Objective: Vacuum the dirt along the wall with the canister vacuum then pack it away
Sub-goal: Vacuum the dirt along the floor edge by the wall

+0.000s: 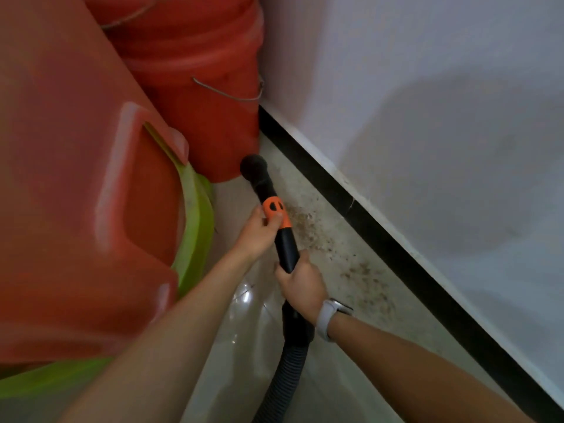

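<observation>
Head view: left hand [258,232] pinches the orange collar [276,213] of the vacuum wand [267,209], whose nozzle sits by the red bucket [195,87]. Right hand [302,283] wraps the rigid, light-looking tube above the flexible hose [287,370]. Dirt [345,254] lies along the black skirting [366,224].

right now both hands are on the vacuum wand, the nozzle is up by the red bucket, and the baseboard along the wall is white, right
Not quite: the head view shows the baseboard is black. The rest holds: left hand and right hand grip the vacuum wand, nozzle by the red bucket.
</observation>
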